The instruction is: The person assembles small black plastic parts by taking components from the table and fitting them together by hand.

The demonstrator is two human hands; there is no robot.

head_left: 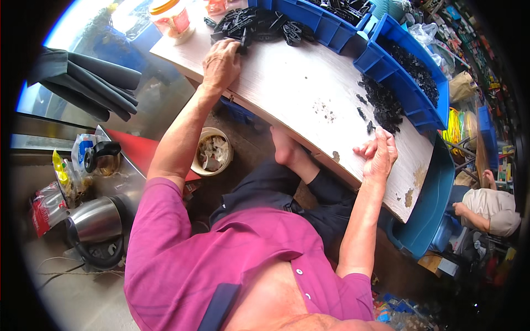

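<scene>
At the far left of the light wooden table (287, 71), my left hand (221, 65) has its fingers closed on a black plastic part (243, 42). Just beyond it lies a heap of larger looped black plastic parts (259, 22). My right hand (379, 154) is over the table's right part, fingers curled and thumb and fingertips drawn together. Whether a small piece sits in that pinch is too fine to see. Beside its fingertips is a pile of small black plastic pieces (382, 105), with a few strays along its edge.
Blue bins (331, 33) of black parts line the table's far edge, another blue bin (406, 71) to the right. A teal tub (424, 229) stands beyond the right end. Below are a waste bucket (225, 165) and a metal kettle (96, 220). Another person (488, 209) sits far right.
</scene>
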